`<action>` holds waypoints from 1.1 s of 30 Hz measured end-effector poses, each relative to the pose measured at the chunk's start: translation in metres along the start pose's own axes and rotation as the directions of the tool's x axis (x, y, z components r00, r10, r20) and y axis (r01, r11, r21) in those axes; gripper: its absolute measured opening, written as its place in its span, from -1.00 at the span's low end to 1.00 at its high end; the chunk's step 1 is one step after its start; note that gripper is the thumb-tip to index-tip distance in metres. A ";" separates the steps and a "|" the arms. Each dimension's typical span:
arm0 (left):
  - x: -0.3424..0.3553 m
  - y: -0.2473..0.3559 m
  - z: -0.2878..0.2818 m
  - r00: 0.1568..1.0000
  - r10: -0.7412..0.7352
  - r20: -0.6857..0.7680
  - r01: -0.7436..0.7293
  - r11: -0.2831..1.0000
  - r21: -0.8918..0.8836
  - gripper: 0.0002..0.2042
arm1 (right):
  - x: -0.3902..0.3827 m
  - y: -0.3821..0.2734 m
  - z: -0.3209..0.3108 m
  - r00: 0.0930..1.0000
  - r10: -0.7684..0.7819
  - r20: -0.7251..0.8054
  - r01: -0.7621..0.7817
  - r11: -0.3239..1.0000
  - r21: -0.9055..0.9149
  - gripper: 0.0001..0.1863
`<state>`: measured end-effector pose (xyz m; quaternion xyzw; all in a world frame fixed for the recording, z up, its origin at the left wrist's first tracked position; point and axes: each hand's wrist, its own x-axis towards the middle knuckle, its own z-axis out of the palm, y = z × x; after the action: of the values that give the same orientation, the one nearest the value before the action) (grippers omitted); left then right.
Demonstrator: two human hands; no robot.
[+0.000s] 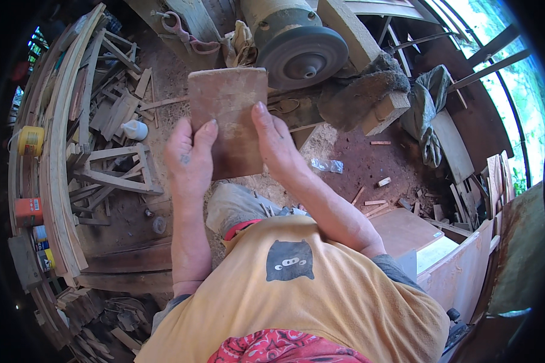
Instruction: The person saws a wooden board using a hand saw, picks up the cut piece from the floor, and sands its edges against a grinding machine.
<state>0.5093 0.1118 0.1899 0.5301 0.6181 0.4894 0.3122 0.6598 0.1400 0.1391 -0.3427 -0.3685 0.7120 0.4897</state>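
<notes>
A flat rectangular wooden board (230, 130), reddish brown and dusty, is held between my two hands in front of my body. My left hand (191, 148) grips its left edge, thumb lying on the upper face. At the right edge, my right hand (275, 136) clasps it with the thumb on top; the fingers beneath are partly hidden. Just past the board's far right corner is a round sanding or grinding disc (303, 57) on a grey motor (275, 12). The board's far end is close to the disc's left side; whether they touch I cannot tell.
A dark cloth (366, 91) drapes over the wooden beam right of the disc. Long planks (57, 145) and a sawhorse-like frame (118, 169) stand at left, with a white bottle (134, 129) nearby. Offcuts, sawdust and a crumpled plastic bottle (327, 165) lie on the floor.
</notes>
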 end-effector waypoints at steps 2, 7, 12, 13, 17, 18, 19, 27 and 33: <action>-0.006 -0.011 0.011 0.999 -0.008 -0.042 0.000 0.982 -0.186 -0.88 | -0.003 0.000 -0.007 0.998 -0.070 0.006 0.070 0.997 -0.019 -0.37; -0.017 -0.033 0.031 0.997 -0.004 -0.072 -0.016 0.960 -0.279 -0.85 | -0.024 0.001 -0.025 0.988 -0.138 -0.072 0.115 0.958 -0.262 -0.39; -0.030 -0.040 0.045 0.998 -0.042 -0.049 0.020 0.923 -0.385 -0.84 | -0.033 -0.012 -0.038 0.998 -0.055 0.010 0.056 0.985 -0.163 -0.39; -0.033 -0.040 0.048 0.998 -0.040 -0.055 0.015 0.923 -0.386 -0.84 | -0.033 -0.017 -0.041 0.999 -0.036 0.035 0.041 0.987 -0.155 -0.39; -0.046 -0.036 0.060 0.994 -0.093 0.059 0.111 0.819 -0.563 -0.87 | -0.044 -0.040 -0.053 0.998 0.058 -0.024 -0.063 0.952 -0.300 -0.37; -0.049 -0.034 0.062 0.987 -0.109 0.117 0.158 0.760 -0.631 -0.87 | -0.047 -0.044 -0.057 0.988 0.058 -0.140 -0.108 0.918 -0.382 -0.35; -0.051 -0.032 0.064 0.987 -0.113 0.116 0.161 0.759 -0.631 -0.87 | -0.051 -0.045 -0.059 0.965 0.047 -0.257 -0.164 0.875 -0.455 -0.33; -0.052 -0.018 0.073 0.875 -0.133 0.465 0.447 0.590 -0.672 -0.75 | -0.031 -0.047 -0.108 0.975 0.182 -0.125 -0.220 0.834 -0.505 -0.13; -0.044 -0.021 0.078 0.826 -0.202 0.526 0.538 0.560 -0.630 -0.71 | -0.037 -0.035 -0.115 0.911 0.195 -0.363 -0.363 0.797 -0.483 -0.14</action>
<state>0.5835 0.0916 0.1393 0.2913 0.3786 0.5042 0.7194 0.7834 0.1349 0.1170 -0.6196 -0.4214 0.5848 0.3106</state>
